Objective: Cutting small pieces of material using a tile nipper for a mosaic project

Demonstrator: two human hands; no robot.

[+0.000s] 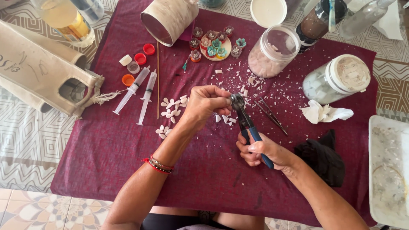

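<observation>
Over the maroon cloth (106,145), right hand (260,152) is squeezing blue-handled nippers (245,121) while left hand (204,103) is pinching a small white piece, barely visible, at the tool's head, above scattered white chips (172,111).

Two syringes (139,91), coloured bottle caps (139,58), tweezers (271,114) and crumpled tissue (326,113) lie on maroon cloth (106,149).

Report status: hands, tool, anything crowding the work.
Right hand grips blue-handled nippers. Left hand pinches something small at their head; piece hidden. White chips and tweezers lie close by.
</observation>
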